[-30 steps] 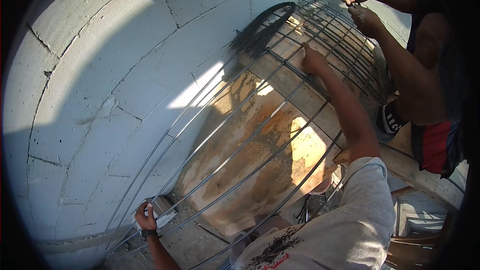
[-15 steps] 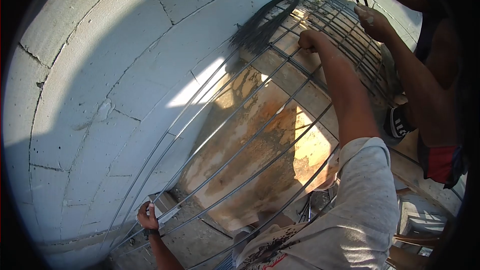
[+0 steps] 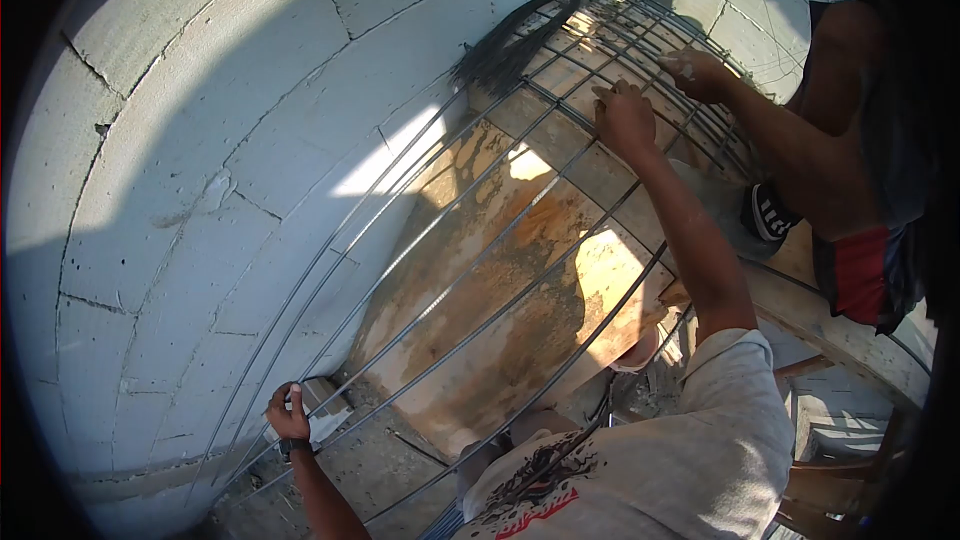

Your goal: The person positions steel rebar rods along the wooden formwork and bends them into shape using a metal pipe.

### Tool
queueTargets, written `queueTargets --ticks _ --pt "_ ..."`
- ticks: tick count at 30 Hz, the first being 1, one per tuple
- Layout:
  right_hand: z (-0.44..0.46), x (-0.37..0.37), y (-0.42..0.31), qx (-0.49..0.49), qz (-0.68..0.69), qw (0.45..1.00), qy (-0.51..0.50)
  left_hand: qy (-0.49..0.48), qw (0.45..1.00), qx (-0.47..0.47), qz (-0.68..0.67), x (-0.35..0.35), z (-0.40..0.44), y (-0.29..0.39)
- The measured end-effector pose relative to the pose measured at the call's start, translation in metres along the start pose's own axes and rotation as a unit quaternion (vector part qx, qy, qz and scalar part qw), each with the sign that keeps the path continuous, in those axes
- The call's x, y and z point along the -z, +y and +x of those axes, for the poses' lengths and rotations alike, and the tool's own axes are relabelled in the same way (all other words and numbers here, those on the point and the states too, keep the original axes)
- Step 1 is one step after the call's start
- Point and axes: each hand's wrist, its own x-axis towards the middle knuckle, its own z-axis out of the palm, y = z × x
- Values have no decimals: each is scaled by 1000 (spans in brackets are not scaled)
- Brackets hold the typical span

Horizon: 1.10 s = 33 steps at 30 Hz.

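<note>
My left hand (image 3: 288,414) is low on the left beside the block wall, its fingers closed around a long steel rebar rod (image 3: 335,358). A dark band circles that wrist. Farther up, my right hand (image 3: 627,120) is at the rebar mesh (image 3: 590,70), fingers bent round a bar near a crossing; the exact hold is partly hidden. Long rods run from the mesh down toward me, over a stained board (image 3: 480,290). A bundle of thin dark tie wire (image 3: 500,55) lies across the mesh's far left corner.
A co-worker's hand (image 3: 697,75) is at the mesh just right of mine, with a knee and foot close by. The pale block wall (image 3: 180,240) borders the left side. A small block (image 3: 325,405) lies on the floor by my left hand. A wooden beam (image 3: 830,320) runs at the right.
My right hand has shifted and turned, its fingers now showing at the bars. The co-worker's hands have come down, one now at the mesh; the tool they held is out of view.
</note>
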Motion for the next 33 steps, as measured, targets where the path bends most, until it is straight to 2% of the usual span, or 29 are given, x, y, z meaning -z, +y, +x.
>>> queueTargets --ticks 2,7,10,13,17,19,28,33 --pt "-9 21 -50 -75 100 973 -196 5 1000 0 3 -1 0 -1" --pt "-12 -8 -97 -82 44 966 -240 23 1000 -16 13 -6 -1 -10" --pt "-11 -19 -102 -81 11 972 -221 28 999 -17 7 -4 1 -9" --pt "-15 -17 -104 -81 -5 966 -245 24 1000 3 -12 -6 -2 -1" --pt "-20 -32 -102 -84 -7 975 -207 10 1000 16 -4 -9 0 -5" --pt "-22 -36 -104 -84 -5 981 -176 14 1000 12 -2 -9 1 -5" --pt "-21 -32 -103 -85 19 979 -185 25 1000 -5 7 -6 0 -1" --pt "-19 -49 -104 -86 4 984 -157 31 999 -9 27 -8 -3 -3"
